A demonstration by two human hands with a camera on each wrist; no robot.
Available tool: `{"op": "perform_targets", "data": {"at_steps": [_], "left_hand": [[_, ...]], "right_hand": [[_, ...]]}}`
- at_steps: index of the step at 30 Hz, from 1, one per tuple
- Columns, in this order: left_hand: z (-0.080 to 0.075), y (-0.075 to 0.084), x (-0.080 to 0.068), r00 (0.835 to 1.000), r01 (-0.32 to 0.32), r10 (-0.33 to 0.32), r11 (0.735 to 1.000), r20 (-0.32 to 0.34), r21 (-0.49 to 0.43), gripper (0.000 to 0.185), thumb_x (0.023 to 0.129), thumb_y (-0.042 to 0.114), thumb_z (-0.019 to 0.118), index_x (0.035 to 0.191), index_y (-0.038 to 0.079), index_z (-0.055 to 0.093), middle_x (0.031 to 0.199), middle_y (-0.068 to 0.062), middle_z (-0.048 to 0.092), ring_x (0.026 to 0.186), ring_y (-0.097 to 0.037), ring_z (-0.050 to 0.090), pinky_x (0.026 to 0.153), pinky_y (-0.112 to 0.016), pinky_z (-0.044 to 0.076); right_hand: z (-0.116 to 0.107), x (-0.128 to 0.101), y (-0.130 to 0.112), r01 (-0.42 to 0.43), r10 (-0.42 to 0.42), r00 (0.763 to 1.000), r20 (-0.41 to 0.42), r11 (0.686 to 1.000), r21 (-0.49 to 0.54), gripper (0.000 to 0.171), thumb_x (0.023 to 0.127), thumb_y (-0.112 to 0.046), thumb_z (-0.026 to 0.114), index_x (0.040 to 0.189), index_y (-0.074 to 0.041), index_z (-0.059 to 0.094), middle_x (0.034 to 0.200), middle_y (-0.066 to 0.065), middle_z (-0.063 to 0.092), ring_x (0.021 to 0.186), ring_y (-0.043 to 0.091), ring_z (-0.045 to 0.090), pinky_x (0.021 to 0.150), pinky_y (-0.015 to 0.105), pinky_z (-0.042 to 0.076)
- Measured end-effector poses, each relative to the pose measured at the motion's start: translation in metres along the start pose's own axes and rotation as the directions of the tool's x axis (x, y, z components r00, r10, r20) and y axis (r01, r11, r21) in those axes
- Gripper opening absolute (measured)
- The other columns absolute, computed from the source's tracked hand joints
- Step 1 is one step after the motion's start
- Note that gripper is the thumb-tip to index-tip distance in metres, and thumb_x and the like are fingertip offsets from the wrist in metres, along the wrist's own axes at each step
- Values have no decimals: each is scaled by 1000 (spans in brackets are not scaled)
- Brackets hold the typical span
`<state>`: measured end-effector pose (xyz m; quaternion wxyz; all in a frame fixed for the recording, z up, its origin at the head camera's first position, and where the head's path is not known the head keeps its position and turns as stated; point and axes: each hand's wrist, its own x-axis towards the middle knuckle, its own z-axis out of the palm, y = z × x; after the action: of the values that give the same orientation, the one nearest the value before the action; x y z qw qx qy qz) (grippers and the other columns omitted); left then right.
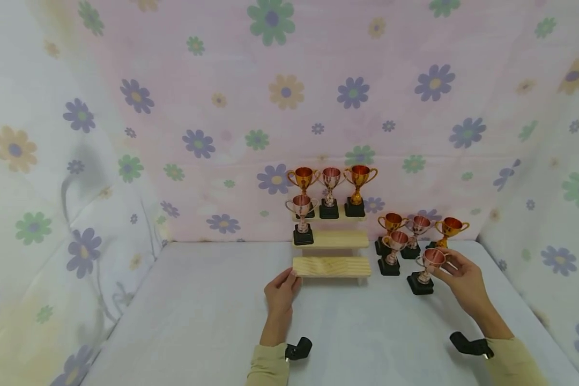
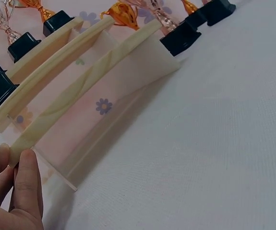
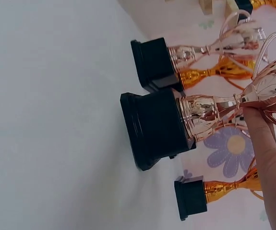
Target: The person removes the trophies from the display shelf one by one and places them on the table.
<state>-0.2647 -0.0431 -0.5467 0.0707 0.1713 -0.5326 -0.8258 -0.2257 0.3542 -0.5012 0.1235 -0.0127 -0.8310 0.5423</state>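
Observation:
My right hand (image 1: 467,284) holds a rose-gold trophy (image 1: 423,276) by its cup, and the trophy's black base tilts a little. In the right wrist view the fingers lie against the cup of this trophy (image 3: 202,115); whether its base touches the table I cannot tell. My left hand (image 1: 280,296) pinches the left end of the lowest step on a three-step wooden stand (image 1: 332,266), thumb above and fingers below in the left wrist view. Three trophies, including a pinkish one (image 1: 330,185), stand on the top step. Another rose-gold trophy (image 1: 302,217) occupies the middle step's left end.
Right of the stand, several gold and rose-gold trophies stand close together, among them a rose-gold one (image 1: 392,254) at the front and a gold one (image 1: 451,229) behind my right hand. A white cloth (image 1: 212,311) covers the table. Flowered fabric (image 1: 222,107) hangs behind and at both sides.

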Motion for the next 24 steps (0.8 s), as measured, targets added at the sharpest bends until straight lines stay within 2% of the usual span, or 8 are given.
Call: {"op": "perform_targets", "data": {"at_steps": [5, 12, 15, 20, 22, 24], "left_hand": [[0, 0, 0, 1000, 10, -10, 1000, -3, 0, 29, 97, -4, 63, 123, -18, 62, 114, -26, 67, 88, -14, 70, 81, -24, 62], [0, -1, 3, 1000, 0, 0, 1000, 1, -15, 29, 97, -5, 64, 122, -18, 62, 113, -26, 68, 87, -14, 71, 81, -24, 63], [0, -1, 3, 1000, -6, 6, 1000, 1, -18, 29, 96, -5, 64, 122, -19, 62, 112, -26, 67, 87, -14, 71, 81, -25, 63], [0, 0, 2, 1000, 2, -2, 1000, -6, -14, 28, 96, -5, 64, 122, -17, 63, 112, -25, 68, 87, -14, 71, 81, -24, 63], [0, 0, 3, 1000, 3, -3, 1000, -5, -13, 29, 96, -5, 64, 122, -18, 62, 113, -26, 67, 87, -14, 70, 81, -25, 63], [0, -1, 3, 1000, 2, -2, 1000, -3, -11, 29, 97, -5, 64, 123, -18, 62, 113, -27, 67, 87, -14, 70, 81, -25, 63]], "right_hand": [[0, 15, 3, -29, 30, 1000, -3, 999, 37, 63, 95, -26, 74, 144, 1, 45, 113, -27, 54, 102, -17, 53, 80, 5, 53], [2, 36, 6, -21, 21, 1000, -16, 1000, -7, 64, 95, -29, 74, 144, 1, 46, 107, -25, 55, 96, -19, 53, 77, 4, 52], [2, 43, 5, -22, 22, 1000, 2, 1000, 7, 67, 96, -27, 74, 147, 5, 43, 110, -24, 55, 97, -19, 53, 78, 5, 52], [1, 47, 3, -50, 50, 998, 29, 999, 14, 72, 97, -29, 73, 149, 8, 38, 124, -12, 55, 99, -19, 50, 81, 3, 51], [1, 46, 3, -57, 56, 998, 28, 998, 19, 72, 96, -29, 74, 147, 8, 39, 121, -14, 55, 99, -18, 51, 80, 3, 51], [1, 45, 5, -54, 53, 998, 21, 998, 36, 67, 95, -27, 75, 143, 6, 43, 114, -21, 56, 98, -18, 52, 79, 4, 51]]}}
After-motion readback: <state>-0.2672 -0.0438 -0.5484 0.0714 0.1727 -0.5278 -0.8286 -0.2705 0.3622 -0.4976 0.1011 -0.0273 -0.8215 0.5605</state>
